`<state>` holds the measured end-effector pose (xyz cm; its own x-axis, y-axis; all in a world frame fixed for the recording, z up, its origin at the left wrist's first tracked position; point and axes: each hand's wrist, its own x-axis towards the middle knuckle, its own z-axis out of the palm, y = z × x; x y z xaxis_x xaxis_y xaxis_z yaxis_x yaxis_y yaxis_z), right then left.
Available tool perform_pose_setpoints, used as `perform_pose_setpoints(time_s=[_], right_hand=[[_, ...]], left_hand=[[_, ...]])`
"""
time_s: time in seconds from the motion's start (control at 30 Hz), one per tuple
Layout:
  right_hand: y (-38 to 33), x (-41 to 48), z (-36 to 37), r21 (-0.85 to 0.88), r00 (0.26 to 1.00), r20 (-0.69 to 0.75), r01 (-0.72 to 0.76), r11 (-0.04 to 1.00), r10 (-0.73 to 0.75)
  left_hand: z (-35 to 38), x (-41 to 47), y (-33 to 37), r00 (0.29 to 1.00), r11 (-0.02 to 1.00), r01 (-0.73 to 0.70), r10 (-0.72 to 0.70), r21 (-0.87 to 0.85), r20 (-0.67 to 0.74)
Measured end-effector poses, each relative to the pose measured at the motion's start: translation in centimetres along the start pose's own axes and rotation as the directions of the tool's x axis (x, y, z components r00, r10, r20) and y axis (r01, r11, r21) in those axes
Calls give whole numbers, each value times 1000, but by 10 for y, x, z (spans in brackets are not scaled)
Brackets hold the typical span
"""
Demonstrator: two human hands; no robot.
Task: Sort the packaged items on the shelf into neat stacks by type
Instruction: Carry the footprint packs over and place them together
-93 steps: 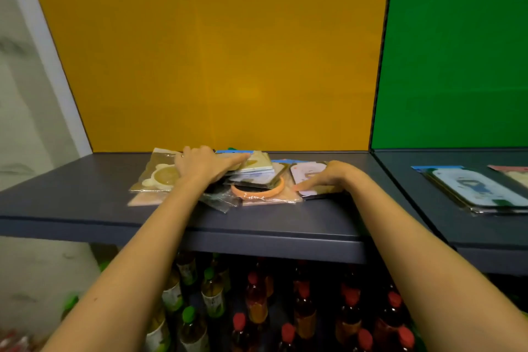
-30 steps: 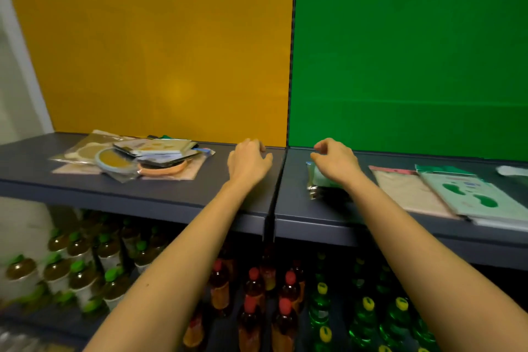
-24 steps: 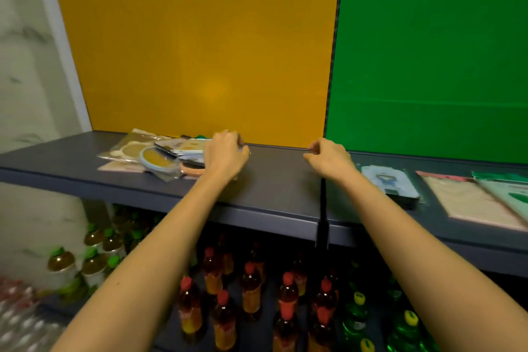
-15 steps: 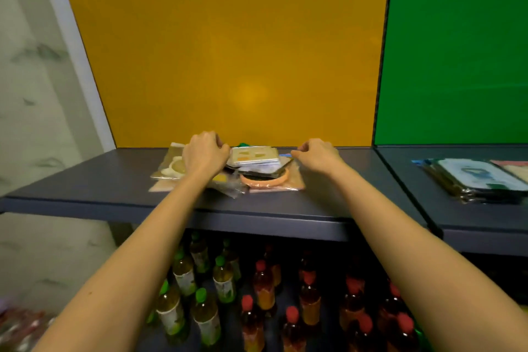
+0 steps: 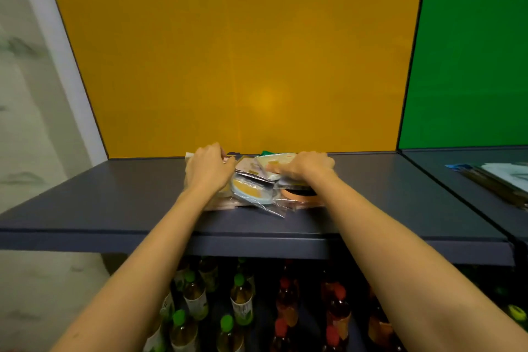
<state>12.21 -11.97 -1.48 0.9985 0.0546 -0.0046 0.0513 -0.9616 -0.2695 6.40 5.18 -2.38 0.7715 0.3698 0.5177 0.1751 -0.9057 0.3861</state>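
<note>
A loose pile of flat clear-wrapped packaged items (image 5: 254, 186) lies on the dark grey shelf (image 5: 114, 203) in front of the yellow back panel. Among them I make out a round yellow-and-white item (image 5: 248, 194) and an orange ring-shaped one (image 5: 297, 196). My left hand (image 5: 210, 170) grips the pile's left side with curled fingers. Over on the pile's right side, my right hand (image 5: 307, 164) closes on the top packages. The lower layers are hidden under the hands.
A second stack of packaged items (image 5: 497, 177) lies on the neighbouring shelf section at the right, before the green panel. Rows of bottles (image 5: 243, 306) with green and red caps stand on the level below. A white wall (image 5: 31, 94) bounds the left side.
The view swung from the right shelf section back to the yellow one. Both hands came in from the pile's edges and closed on it, and the packages have bunched together.
</note>
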Motion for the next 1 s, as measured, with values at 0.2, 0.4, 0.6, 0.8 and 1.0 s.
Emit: perform_pose_setpoints(time_s=[0.2, 0.4, 0.6, 0.8, 1.0], right_hand=[[7, 22, -13, 116, 988, 150, -35, 993, 17], [33, 43, -31, 287, 1000, 28, 4, 958, -12], [70, 43, -51, 508, 986, -164, 52, 860, 38], [106, 38, -40, 599, 963, -227, 20, 801, 146], [127, 36, -26, 628, 938, -274, 6, 778, 213]], left_hand=[[8, 15, 6, 998, 999, -20, 19, 25, 53], [24, 24, 24, 992, 998, -33, 26, 55, 124], [48, 20, 65, 955, 991, -87, 53, 106, 291], [65, 12, 97, 895, 976, -84, -13, 199, 446], [67, 21, 103, 829, 997, 48, -77, 66, 554]])
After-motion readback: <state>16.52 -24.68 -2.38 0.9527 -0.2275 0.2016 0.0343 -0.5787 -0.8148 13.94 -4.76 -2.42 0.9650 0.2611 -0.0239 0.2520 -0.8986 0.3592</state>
